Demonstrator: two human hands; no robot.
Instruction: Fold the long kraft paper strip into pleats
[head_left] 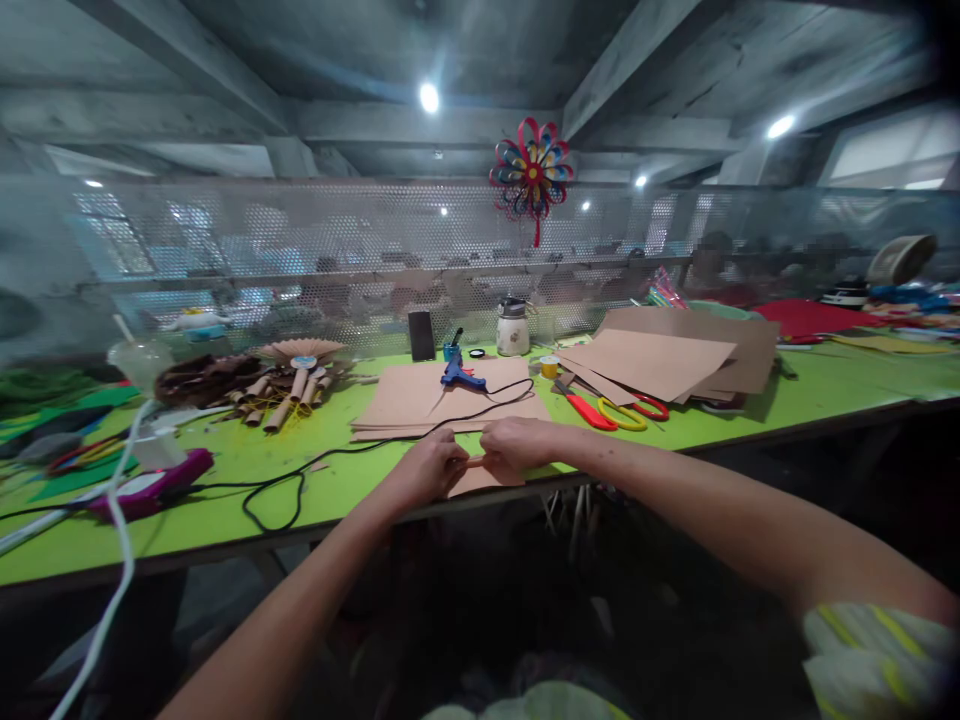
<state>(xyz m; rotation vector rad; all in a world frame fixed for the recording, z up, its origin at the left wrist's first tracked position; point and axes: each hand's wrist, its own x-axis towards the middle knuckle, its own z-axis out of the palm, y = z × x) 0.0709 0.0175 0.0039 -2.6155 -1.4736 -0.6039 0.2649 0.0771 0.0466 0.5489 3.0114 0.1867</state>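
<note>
A piece of brown kraft paper (486, 478) lies at the front edge of the green table, its far edge folded or rolled over. My left hand (435, 465) pinches that edge from the left. From the right, my right hand (516, 445) grips the same edge, fingers closed. Just beyond my hands is a stack of brown paper sheets (390, 395). A blue glue gun (461, 374) rests on this stack, its black cord running left across the table. Red-handled scissors (589, 408) and yellow-handled scissors (624, 415) lie right of the stack.
More brown sheets (660, 355) are piled at the right. Paper rolls (281, 412) and a pleated paper fan (304, 350) sit at the left. A purple power strip (154, 485) lies near the front left. A white jug (513, 330) stands behind, before a perforated metal screen (360, 235).
</note>
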